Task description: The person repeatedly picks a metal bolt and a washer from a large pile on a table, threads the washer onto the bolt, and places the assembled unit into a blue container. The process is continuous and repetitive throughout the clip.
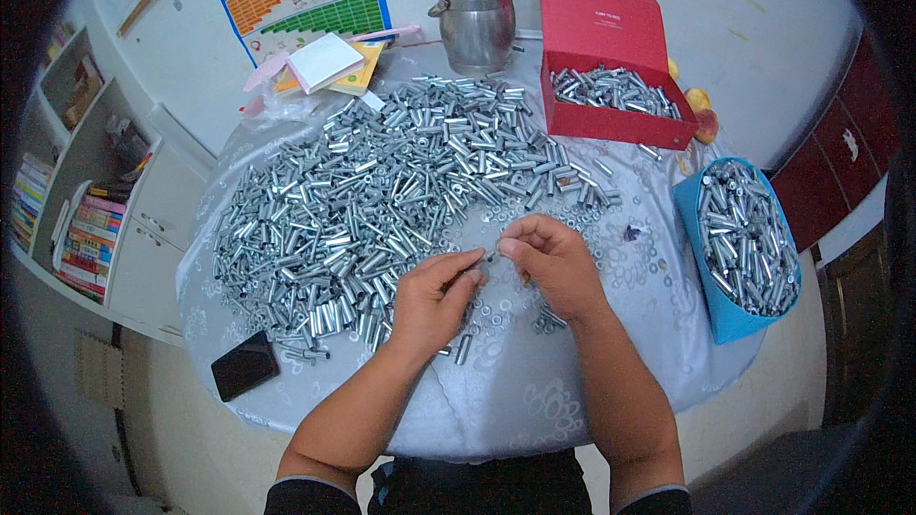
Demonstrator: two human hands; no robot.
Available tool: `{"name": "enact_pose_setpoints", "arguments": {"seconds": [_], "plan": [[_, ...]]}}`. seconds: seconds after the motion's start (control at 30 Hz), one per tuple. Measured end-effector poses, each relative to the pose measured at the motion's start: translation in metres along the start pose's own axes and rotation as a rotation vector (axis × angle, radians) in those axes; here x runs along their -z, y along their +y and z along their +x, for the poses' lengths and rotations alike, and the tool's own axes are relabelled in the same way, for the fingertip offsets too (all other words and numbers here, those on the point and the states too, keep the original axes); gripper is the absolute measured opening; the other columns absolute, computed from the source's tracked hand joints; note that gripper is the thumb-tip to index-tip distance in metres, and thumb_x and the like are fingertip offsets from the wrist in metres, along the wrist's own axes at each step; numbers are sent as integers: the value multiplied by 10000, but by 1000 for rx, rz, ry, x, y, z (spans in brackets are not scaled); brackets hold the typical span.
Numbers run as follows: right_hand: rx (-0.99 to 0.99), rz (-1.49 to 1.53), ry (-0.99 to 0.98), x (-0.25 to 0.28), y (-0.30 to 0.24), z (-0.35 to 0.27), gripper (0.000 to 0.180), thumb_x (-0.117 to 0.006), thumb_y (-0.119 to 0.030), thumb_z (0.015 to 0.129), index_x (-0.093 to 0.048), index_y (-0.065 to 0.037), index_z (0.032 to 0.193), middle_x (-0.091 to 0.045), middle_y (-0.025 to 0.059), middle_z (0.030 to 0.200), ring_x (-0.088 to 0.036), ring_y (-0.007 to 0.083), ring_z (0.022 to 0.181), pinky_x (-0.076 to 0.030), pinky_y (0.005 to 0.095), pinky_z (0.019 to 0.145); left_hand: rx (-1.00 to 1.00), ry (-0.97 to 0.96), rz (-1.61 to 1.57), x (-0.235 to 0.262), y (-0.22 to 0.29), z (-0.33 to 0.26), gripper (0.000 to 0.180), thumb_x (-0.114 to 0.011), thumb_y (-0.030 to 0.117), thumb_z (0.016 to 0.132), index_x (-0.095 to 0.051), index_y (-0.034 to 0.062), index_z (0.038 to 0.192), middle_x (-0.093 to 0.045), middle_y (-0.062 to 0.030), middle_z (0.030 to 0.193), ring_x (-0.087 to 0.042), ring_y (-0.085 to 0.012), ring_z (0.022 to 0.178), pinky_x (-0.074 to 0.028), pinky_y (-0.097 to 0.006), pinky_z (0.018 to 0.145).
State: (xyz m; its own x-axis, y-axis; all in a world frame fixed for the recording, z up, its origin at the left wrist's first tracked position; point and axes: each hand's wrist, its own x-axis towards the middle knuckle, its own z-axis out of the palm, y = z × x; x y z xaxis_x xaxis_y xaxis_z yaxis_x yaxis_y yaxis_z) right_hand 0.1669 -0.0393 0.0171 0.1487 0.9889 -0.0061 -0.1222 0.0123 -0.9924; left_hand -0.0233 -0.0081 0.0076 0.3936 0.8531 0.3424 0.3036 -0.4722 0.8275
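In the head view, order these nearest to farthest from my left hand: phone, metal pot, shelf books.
1. Phone: left, on the table.
2. Metal pot: ahead, far side of the table.
3. Shelf books: far left, off the table.

The cloth-covered table (496, 410) bears metal tubes (353, 219), washers (491, 315) and a phone (245, 365).

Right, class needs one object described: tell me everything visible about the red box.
The red box looks like stiff cardboard and stands on the pale tablecloth, at the far side, right of middle, slightly angled. Its lid is open, leaning up and back, with small pale print on its inner face. Silvery metal tubes lie jumbled inside; its back wall is hidden.
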Motion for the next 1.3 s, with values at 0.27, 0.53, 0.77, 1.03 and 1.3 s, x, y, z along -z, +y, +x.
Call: {"name": "enact_pose_setpoints", "arguments": {"seconds": [0.27, 0.53, 0.77, 1.03, 1.3], "plan": [[-11, -60, 0, -5, -1, -4, 147, -671, -122, 917, -691, -13, 1014, -637, -13, 788, -530, 63, 637, -434, 230, 588, -55, 23, 20, -1, 2, 0, 245, -692, 68, 862, -724, 46, 1104, -725, -151, 978, -708, -259, 891, -553, -315, 779], [277, -350, 32, -7, 8, -3, 192, -720, -179, 888, -722, -30, 1010, -674, 52, 868, -604, 124, 718, -489, 269, 665, 127, -50, -111, 2, 4, 1, 256, -662, 76, 884, -712, 17, 1129, -726, -146, 993, -697, -214, 902, -528, -320, 834], [194, -435, 56, -5, 1, -3, 215, -712, -206, 888, -729, -21, 995, -680, 112, 883, -632, 189, 742, -504, 312, 690, 227, -30, -456, -5, -3, -3, 384, -577, -43, 931, -581, -3, 1313, -675, -139, 1056, -690, -184, 896, -567, -281, 793], [253, -912, 243, 30, -1, -2, 144, -718, -112, 825, -732, -23, 937, -691, 128, 898, -666, 248, 801, -520, 340, 740, 231, 100, -636, -5, -6, 0, 456, -571, -61, 928, -514, 9, 1376, -645, -155, 1083, -695, -213, 907, -573, -308, 795], [133, -1117, 79, 43, -4, -8, 158, -693, -168, 813, -724, -74, 935, -670, 163, 924, -639, 357, 911, -512, 451, 809, 233, 95, -626, -5, -10, -1, 431, -564, -65, 931, -524, -5, 1356, -637, -130, 1076, -697, -212, 912, -575, -310, 799]]}}
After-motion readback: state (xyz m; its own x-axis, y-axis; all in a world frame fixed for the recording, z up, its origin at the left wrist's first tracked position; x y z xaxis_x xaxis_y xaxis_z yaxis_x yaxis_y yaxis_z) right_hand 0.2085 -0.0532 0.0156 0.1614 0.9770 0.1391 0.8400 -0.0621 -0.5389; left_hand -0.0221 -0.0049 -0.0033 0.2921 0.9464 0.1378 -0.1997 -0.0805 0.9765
